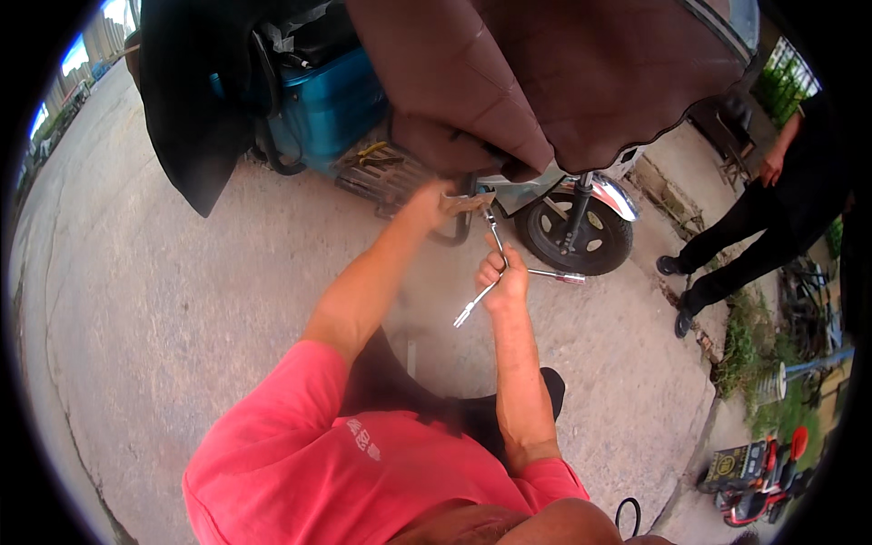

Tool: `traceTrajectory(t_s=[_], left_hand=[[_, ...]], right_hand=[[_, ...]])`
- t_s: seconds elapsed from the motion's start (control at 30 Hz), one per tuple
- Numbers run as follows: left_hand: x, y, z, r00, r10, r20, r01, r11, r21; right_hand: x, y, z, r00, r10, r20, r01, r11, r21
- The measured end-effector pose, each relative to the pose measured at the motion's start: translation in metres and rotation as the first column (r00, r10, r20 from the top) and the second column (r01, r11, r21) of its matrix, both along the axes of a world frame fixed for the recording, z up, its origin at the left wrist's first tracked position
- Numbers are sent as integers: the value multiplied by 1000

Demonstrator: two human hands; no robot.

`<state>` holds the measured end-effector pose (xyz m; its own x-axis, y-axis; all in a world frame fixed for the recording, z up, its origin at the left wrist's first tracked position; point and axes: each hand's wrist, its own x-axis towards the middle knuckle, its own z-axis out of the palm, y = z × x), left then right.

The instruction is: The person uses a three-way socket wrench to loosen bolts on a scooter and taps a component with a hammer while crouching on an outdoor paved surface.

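Observation:
A chrome three-way socket wrench (474,306) is gripped in my right hand (505,280), its fingers wrapped round the middle. One arm of the wrench points up to the front edge of a three-wheeled vehicle's frame, close by my left hand (434,205). Another arm slants down to the left, and the third sticks out to the right. My left hand reaches to the vehicle's front frame, beside a tan, flat-looking piece (469,202). Motion blur smears its fingers, so their hold is unclear. Yellow-handled pliers (380,156) lie on the slatted footboard (359,180).
Overhead hangs a brown padded cover (509,82). A black front wheel (576,232) stands right of my hands, a blue body panel (334,104) to the left. Another person in dark clothes (758,218) stands at the right. A red scooter (763,481) is parked lower right.

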<state>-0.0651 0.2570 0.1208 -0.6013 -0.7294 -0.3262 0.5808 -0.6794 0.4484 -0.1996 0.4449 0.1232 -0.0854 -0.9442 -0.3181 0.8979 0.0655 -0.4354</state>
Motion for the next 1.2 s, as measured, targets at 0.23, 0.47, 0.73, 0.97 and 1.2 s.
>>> traceTrajectory(t_s=[0.23,0.47,0.73,0.97,1.2], left_hand=[[-2,-7,-3,997,47,54,-51,995,81],[-2,-19,-26,989,41,142,-49,997,52],[5,35,49,998,50,48,-48,998,-35],[7,34,43,1000,-21,1,21,997,-79],[1,44,57,997,11,82,-2,994,-108]], right_hand=[[-25,48,-6,927,16,-374,20,995,93],[-32,38,3,-67,-105,-992,85,990,-110],[-27,27,36,-446,-159,-881,-70,987,-142],[-35,26,55,-780,-219,-586,-205,975,-91],[-56,16,59,-882,-339,-326,-338,939,-60]])
